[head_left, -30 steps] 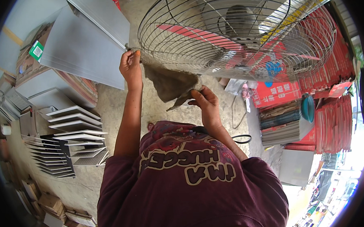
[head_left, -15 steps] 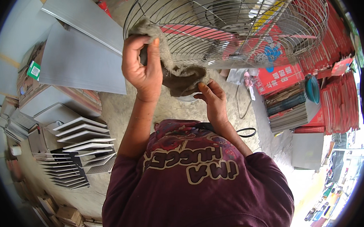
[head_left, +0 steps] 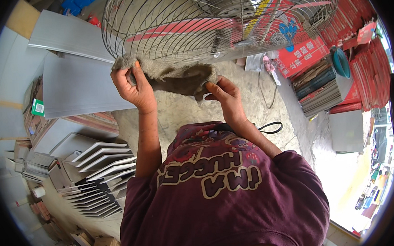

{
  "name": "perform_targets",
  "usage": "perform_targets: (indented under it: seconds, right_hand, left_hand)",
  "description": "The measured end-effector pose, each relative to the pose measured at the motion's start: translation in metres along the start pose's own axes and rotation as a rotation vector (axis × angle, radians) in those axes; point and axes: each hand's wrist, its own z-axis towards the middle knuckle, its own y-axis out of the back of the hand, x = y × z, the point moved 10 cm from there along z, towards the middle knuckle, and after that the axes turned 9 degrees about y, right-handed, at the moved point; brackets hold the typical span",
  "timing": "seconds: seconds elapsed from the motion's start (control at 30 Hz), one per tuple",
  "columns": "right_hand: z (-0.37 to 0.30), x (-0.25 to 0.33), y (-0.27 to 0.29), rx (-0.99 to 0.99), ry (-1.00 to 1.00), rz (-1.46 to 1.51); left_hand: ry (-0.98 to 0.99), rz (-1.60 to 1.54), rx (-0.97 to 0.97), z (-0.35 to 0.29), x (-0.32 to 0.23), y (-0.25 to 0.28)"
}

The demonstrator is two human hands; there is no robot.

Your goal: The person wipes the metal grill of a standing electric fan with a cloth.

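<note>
left hand [head_left: 135, 88] and right hand [head_left: 226, 99] pinch grey cloth [head_left: 182, 83] edges; likely spreading step; next move calls for firm pinches, clear of fan [head_left: 193, 27].

1. Wears a deep maroon T-shirt [head_left: 240, 215], loose in cut, with a curved neckline seam near the bottom edge.
2. Carries bold dark lettering [head_left: 230, 181] across the chest, edged in pale cream and upside down in this view.
3. Bears a busy pink, red and purple print [head_left: 206, 144] farther down the front.
4. Has wide, plain short sleeves [head_left: 298, 169].
5. Shows a thin black loop [head_left: 282, 126] beside the right forearm.
</note>
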Motion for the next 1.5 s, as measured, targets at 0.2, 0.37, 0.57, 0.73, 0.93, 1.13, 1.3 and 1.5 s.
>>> perform_targets:
  seconds: [0.2,0.37,0.57,0.73,0.93,1.13,1.3,1.5]
  right_hand:
    - [0.0,-0.012,0.002,0.037,-0.028,-0.008]
    - [-0.002,-0.009,0.004,0.02,-0.03,-0.025]
    - [-0.003,-0.016,0.008,0.006,-0.051,-0.01]
    - [-0.005,-0.016,0.009,-0.012,-0.082,0.03]
    - [-0.006,-0.012,0.009,-0.005,-0.06,0.043]
    - [-0.01,-0.004,0.008,-0.01,-0.063,0.035]
    - [-0.013,-0.005,0.016,-0.017,-0.051,0.034]
    - [-0.013,-0.006,0.014,-0.004,-0.059,0.064]
  left_hand:
    - [0.142,-0.039,-0.04,-0.013,0.058,0.009]
    - [0.09,0.007,-0.093,-0.014,0.067,0.012]
    - [0.216,-0.07,-0.06,-0.018,0.08,0.016]
    - [0.387,-0.249,-0.032,-0.019,0.074,0.018]
    - [0.334,-0.349,-0.037,-0.006,0.013,0.011]
    - [0.071,-0.184,0.002,0.005,-0.041,-0.01]
    - [-0.172,0.086,-0.025,-0.002,-0.041,-0.013]
    - [0.17,-0.046,-0.015,-0.018,0.037,0.003]
